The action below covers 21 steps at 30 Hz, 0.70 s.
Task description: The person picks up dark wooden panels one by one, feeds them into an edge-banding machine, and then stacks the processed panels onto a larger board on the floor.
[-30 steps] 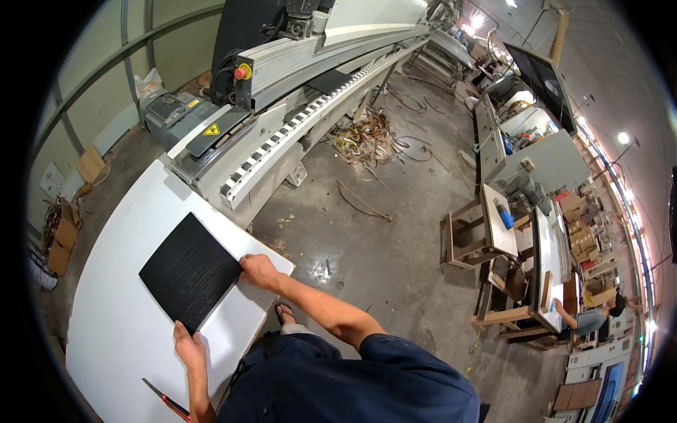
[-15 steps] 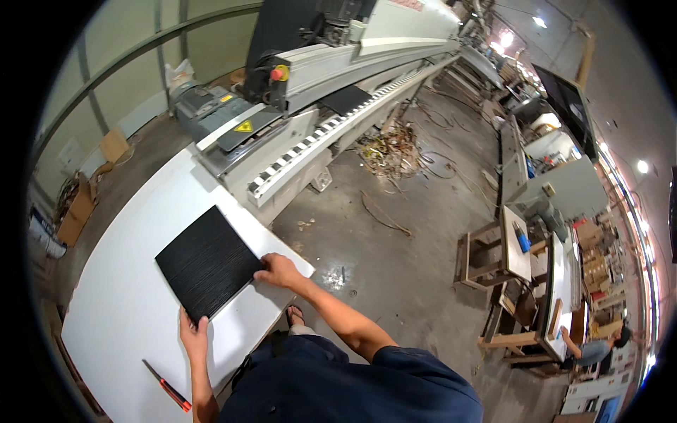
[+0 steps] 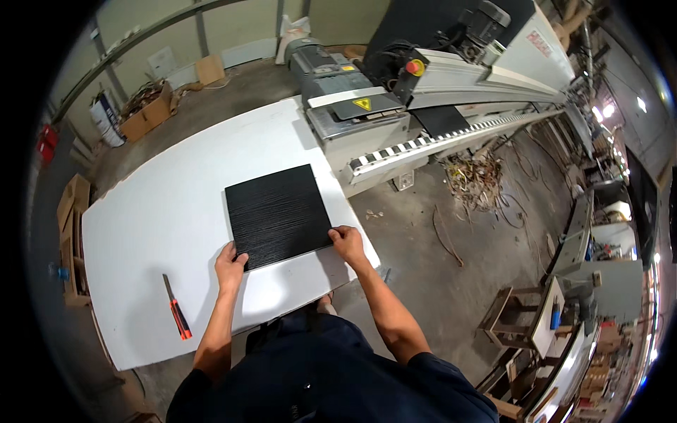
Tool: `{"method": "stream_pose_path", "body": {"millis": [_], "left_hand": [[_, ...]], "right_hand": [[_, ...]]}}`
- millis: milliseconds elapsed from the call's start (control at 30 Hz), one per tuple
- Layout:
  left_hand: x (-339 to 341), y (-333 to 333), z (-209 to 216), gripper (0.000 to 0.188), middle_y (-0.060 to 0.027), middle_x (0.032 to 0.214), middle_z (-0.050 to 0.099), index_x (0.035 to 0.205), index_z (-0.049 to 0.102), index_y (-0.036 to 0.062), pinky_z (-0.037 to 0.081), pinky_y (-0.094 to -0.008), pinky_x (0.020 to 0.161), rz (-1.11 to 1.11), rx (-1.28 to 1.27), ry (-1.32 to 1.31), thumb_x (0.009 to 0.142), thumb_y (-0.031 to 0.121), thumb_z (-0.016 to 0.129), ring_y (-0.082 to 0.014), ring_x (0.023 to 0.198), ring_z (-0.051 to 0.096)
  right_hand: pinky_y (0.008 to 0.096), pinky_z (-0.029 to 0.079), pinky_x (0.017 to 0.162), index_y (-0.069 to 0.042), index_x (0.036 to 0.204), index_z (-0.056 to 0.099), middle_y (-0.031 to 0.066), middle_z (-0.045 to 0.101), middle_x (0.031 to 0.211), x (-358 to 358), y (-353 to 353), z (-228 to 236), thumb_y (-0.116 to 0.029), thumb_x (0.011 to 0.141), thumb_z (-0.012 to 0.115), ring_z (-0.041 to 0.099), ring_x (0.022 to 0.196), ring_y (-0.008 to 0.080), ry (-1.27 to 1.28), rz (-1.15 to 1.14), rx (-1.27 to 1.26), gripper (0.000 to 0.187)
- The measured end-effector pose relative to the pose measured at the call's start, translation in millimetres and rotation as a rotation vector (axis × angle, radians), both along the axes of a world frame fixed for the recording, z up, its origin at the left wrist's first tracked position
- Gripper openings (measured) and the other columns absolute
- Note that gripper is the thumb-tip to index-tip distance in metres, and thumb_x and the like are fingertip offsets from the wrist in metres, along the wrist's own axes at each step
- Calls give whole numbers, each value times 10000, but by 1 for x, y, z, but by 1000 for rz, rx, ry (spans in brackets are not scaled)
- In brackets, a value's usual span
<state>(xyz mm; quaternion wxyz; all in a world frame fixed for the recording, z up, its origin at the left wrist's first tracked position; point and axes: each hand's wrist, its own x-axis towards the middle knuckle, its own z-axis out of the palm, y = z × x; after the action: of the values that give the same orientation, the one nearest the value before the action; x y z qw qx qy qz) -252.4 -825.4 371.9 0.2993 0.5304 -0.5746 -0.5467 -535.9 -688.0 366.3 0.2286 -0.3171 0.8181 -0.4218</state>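
A black square panel (image 3: 278, 211) with a wood-grain surface is over the white tabletop (image 3: 155, 211); whether it lies fully flat cannot be told. My left hand (image 3: 230, 268) grips its near left corner, thumb on top and fingers along the side. At the near right corner, my right hand (image 3: 347, 244) pinches the edge. On the table to the left of my left hand lies a utility knife (image 3: 178, 310) with an orange and black handle, its blade out and pointing away from me.
Just beyond the table's right side stands a long machine (image 3: 437, 144) with a striped conveyor edge and a red stop button (image 3: 414, 67). Another dark panel (image 3: 441, 121) rests in it. Scrap strips (image 3: 474, 180) are heaped on the floor. Cardboard boxes (image 3: 146, 113) stand far left.
My view has turned left, so the machine and table appear farther right and rotated. Both hands keep hold of the panel's near corners. The knife stays on the table.
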Motion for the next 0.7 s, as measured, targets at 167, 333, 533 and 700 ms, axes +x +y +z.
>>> {"method": "stream_pose_path", "body": {"millis": [167,333,533,700], "left_hand": [[-10,10,35,506,-223,1172,592,1253,461,-105,453,-294,908,-5,83,-32,777,-39,617,-253,1071,587],[9,12,-1,531,-241,1177,583,1262,455,-97,456,-293,911,16,30,-32,769,-20,636,-256,1079,585],[-5,14,3,540,-208,1156,598,1267,453,-91,472,-286,863,4,19,57,769,-11,647,-218,1000,600],[8,26,12,388,-126,1004,630,1148,572,-33,479,-276,730,165,-14,-16,782,46,670,-151,774,553]], "right_hand": [[324,487,644,36,916,681,148,675,746,-3,7,5,-204,821,649,636,676,198,-14,10,40,260],[344,506,684,24,918,686,186,680,800,-1,10,7,-237,802,659,668,736,274,-68,56,45,287],[299,484,631,59,954,662,117,680,799,-34,12,1,-217,832,664,619,677,170,-260,120,78,302],[253,460,591,-14,897,656,13,593,720,-47,-20,13,-253,882,617,552,637,109,-520,41,-98,243]]}}
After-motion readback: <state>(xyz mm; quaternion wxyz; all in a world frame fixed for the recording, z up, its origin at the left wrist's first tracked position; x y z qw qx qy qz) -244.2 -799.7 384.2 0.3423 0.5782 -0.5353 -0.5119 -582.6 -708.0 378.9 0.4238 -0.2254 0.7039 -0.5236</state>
